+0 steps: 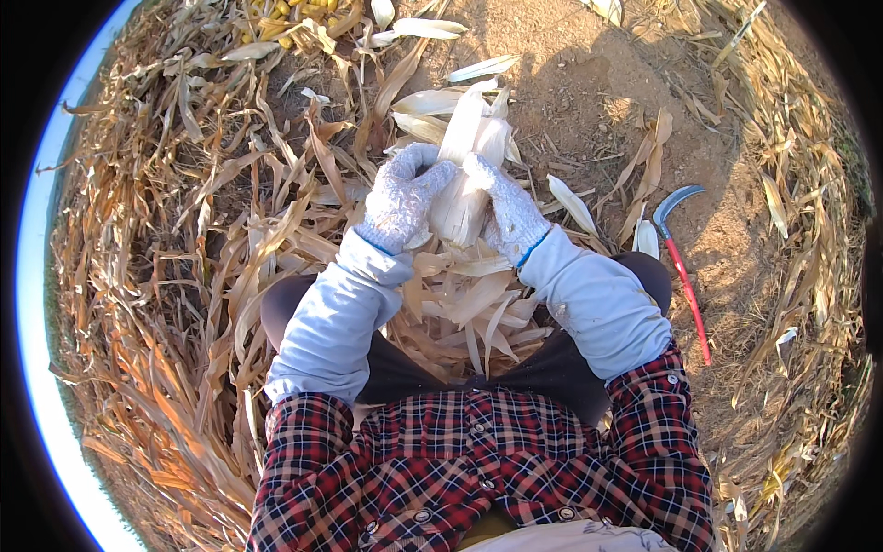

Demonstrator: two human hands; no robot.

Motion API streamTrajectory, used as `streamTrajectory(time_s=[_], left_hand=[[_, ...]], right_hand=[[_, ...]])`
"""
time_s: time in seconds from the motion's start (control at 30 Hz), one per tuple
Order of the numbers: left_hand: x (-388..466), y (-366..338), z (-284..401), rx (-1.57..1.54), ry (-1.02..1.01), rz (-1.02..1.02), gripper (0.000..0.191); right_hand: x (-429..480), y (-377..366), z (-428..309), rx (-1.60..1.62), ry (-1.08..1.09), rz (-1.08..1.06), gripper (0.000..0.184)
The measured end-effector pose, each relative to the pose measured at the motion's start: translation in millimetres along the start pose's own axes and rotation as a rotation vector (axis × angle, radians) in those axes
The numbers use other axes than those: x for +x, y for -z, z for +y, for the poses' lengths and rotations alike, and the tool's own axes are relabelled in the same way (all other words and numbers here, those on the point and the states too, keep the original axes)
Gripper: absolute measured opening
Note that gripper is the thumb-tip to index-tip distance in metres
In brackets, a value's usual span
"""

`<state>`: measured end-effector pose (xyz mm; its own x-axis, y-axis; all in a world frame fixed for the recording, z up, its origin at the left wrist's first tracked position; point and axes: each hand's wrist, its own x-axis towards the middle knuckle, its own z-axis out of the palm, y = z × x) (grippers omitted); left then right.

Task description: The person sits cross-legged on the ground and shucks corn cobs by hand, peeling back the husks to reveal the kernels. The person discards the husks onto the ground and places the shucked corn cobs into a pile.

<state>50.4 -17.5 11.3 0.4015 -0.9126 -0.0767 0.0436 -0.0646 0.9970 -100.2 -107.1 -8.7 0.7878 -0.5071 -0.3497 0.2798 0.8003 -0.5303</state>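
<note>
Between my hands is an ear of corn wrapped in pale dry husk [461,207], its loose upper leaves pointing away from me. My left hand [405,196], in a whitish knit glove, grips the husk from the left side, thumb and fingers near its middle. On the other side my right hand [507,207], gloved the same way, holds the husk with its thumb on top. Whether any kernels are exposed cannot be seen. Loose husk leaves [476,303] lie piled below the ear, between my legs.
A sickle [679,276] with a red handle and curved blade lies on bare soil [731,248] to my right. Dry corn stalks and leaves [200,228] cover the ground at left. Several yellow ears of corn [283,17] sit at the far upper left.
</note>
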Motion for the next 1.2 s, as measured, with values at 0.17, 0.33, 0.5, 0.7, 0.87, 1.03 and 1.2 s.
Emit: streamTrajectory(time_s=[0.17, 0.33, 0.5, 0.7, 0.87, 1.03, 1.2], left_hand=[[5, 8, -2, -0.200, 0.042, 0.100, 0.024], [7, 15, 9, -0.180, -0.080, 0.247, 0.034], [8, 19, 6, 0.208, -0.201, 0.262, 0.049], [0, 25, -25, 1.022, -0.343, -0.124, 0.038], [-3, 10, -19, 0.970, -0.367, -0.272, 0.024], [7, 7, 0, 0.182, -0.045, -0.001, 0.023], [5, -2, 4, -0.053, 0.069, -0.042, 0.028]], right_hand=[[7, 3, -3, 0.090, 0.036, 0.002, 0.042], [5, -6, -20, 0.211, 0.124, -0.039, 0.045], [7, 6, -36, 0.251, 0.192, -0.130, 0.058], [14, 22, -61, 0.252, 0.285, -0.224, 0.059], [12, 17, -57, 0.140, 0.327, -0.076, 0.055], [8, 9, -33, -0.006, 0.200, 0.078, 0.047], [12, 14, -5, -0.270, 0.189, 0.081, 0.049]])
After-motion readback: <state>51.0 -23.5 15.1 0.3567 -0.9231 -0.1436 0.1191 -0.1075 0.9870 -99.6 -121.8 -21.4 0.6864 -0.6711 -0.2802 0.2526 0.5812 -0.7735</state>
